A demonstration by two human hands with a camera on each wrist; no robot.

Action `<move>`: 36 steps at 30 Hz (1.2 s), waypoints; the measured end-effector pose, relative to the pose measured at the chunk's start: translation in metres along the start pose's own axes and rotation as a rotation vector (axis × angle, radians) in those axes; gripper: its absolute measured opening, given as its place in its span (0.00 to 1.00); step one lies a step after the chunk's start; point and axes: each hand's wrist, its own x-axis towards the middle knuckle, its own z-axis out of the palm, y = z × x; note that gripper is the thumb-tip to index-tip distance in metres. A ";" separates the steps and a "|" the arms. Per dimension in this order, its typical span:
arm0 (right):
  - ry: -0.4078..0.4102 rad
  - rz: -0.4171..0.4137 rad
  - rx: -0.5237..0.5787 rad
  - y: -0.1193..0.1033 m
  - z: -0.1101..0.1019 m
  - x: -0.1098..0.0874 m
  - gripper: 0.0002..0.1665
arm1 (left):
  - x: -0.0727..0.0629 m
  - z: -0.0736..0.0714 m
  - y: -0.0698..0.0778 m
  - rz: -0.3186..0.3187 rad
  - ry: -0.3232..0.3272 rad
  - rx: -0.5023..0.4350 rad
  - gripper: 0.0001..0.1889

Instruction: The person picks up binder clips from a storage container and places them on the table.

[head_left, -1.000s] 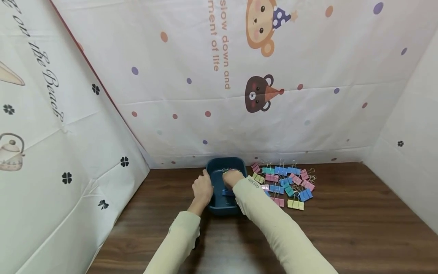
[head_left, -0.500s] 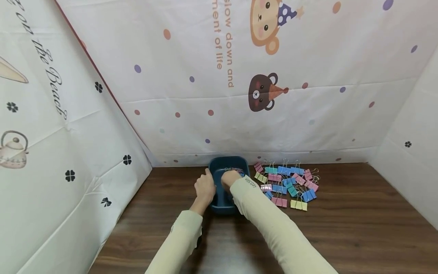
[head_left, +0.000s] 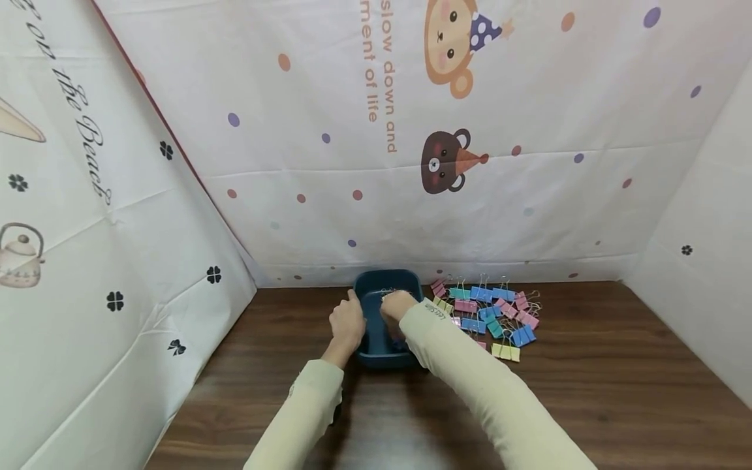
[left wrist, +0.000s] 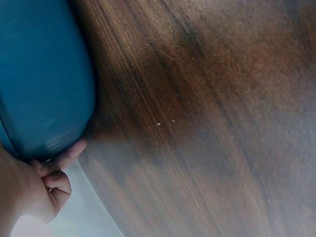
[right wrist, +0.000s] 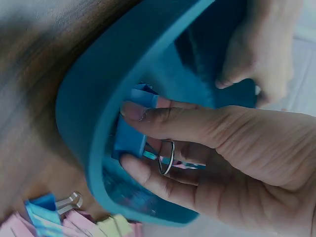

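Note:
My right hand (right wrist: 232, 148) reaches inside a dark teal plastic bin (head_left: 367, 356). It pinches a blue binder clip (right wrist: 132, 132) between thumb and fingers, close to the bin's wall. A bent wire handle of a clip shows beside the fingers. Under the palm, more clips in the bin are partly hidden. At the bin's left side, my left hand (head_left: 348, 321) grips the rim, its thumb over the edge and its fingers along the outer wall. In the left wrist view, the fingers (left wrist: 71, 152) touch the bin's corner.
Several pink, blue, green and yellow binder clips (head_left: 490, 312) lie spread on the brown wooden table (head_left: 599, 365), just right of the bin. Behind it hangs a white printed cloth (head_left: 329, 215); another cloth (head_left: 135, 261) slants down on the left.
The blue clip that showed below my right hand one second ago is now mostly hidden by that hand. My left hand stays on the bin's rim. The head view shifts slightly.

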 end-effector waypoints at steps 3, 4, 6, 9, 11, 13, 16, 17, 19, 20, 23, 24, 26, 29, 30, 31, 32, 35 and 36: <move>-0.037 -0.042 0.016 0.005 -0.010 -0.008 0.08 | 0.001 -0.001 0.000 0.006 -0.003 0.010 0.39; -0.057 -0.058 0.037 0.008 -0.014 -0.010 0.08 | 0.001 -0.002 -0.001 0.008 -0.002 0.013 0.39; -0.083 -0.083 0.072 0.013 -0.022 -0.015 0.11 | 0.002 -0.003 -0.002 0.015 0.004 0.013 0.39; -0.101 -0.110 0.157 0.018 -0.031 -0.023 0.13 | 0.002 -0.005 -0.008 0.014 0.004 0.008 0.39; -0.088 -0.103 0.195 0.020 -0.034 -0.028 0.13 | 0.001 -0.005 -0.013 0.006 -0.004 0.003 0.39; -0.086 -0.090 0.225 0.021 -0.036 -0.034 0.13 | 0.000 -0.005 -0.017 -0.002 -0.017 0.004 0.39; -0.077 -0.046 0.210 0.024 -0.032 -0.044 0.11 | -0.002 -0.003 -0.019 0.001 -0.023 0.005 0.40; -0.084 -0.042 0.208 0.027 -0.029 -0.049 0.11 | -0.003 -0.003 -0.020 0.005 -0.023 0.003 0.40; -0.101 -0.029 0.219 0.034 -0.020 -0.060 0.11 | -0.004 -0.002 -0.019 0.009 -0.019 -0.003 0.40; -0.113 -0.024 0.231 0.038 -0.014 -0.065 0.11 | -0.004 -0.002 -0.018 0.011 -0.019 -0.007 0.40; -0.136 -0.023 0.252 0.054 0.008 -0.084 0.13 | -0.004 -0.001 -0.015 0.012 -0.016 -0.014 0.40; -0.139 -0.016 0.263 0.061 0.016 -0.091 0.14 | -0.004 -0.001 -0.014 0.012 -0.014 -0.013 0.40; -0.137 -0.003 0.293 0.075 0.031 -0.106 0.15 | -0.003 0.000 -0.011 0.015 -0.007 -0.013 0.39; -0.134 0.030 0.354 0.101 0.054 -0.127 0.16 | -0.001 0.001 -0.006 0.022 0.003 -0.011 0.39; -0.128 0.046 0.373 0.109 0.062 -0.134 0.15 | -0.001 0.000 -0.005 0.026 0.006 -0.009 0.39; -0.129 0.056 0.386 0.118 0.070 -0.139 0.15 | 0.000 0.000 -0.003 0.030 0.006 -0.007 0.39; -0.132 0.067 0.398 0.126 0.078 -0.142 0.15 | 0.001 -0.001 -0.003 0.031 0.004 0.000 0.39; -0.122 0.104 0.452 0.147 0.101 -0.149 0.14 | 0.002 -0.002 -0.003 0.027 -0.003 0.014 0.39; -0.125 0.116 0.481 0.152 0.109 -0.150 0.14 | 0.002 -0.002 -0.003 0.026 -0.005 0.016 0.39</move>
